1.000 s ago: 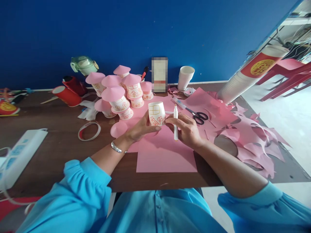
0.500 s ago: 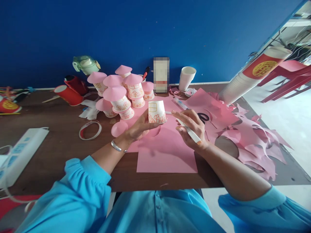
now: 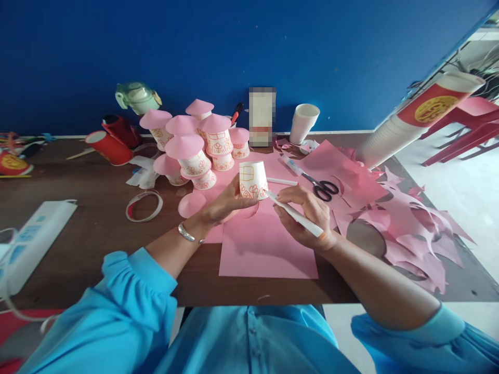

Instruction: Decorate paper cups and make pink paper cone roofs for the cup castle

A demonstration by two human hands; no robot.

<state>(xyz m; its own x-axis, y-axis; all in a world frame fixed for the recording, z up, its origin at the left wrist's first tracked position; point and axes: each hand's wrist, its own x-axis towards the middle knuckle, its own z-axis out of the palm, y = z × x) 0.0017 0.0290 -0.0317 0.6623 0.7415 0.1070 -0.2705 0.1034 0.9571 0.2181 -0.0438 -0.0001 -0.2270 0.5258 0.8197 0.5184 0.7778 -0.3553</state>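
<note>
left hand [image 3: 226,203] clasps upturned paper cup [image 3: 253,179] at frame centre; right hand [image 3: 307,215] pinches marker [image 3: 294,213], tip now touching cup's lower right, apart earlier.

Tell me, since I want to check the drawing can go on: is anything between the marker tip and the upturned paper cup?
Nothing visible. The left hand holds the paper cup above the pink sheet, and the marker in the right hand has its tip right at the cup's lower side. The scissors lie off to the right.

Marker [image 3: 297,214] tip now at cup [image 3: 253,179]
</note>
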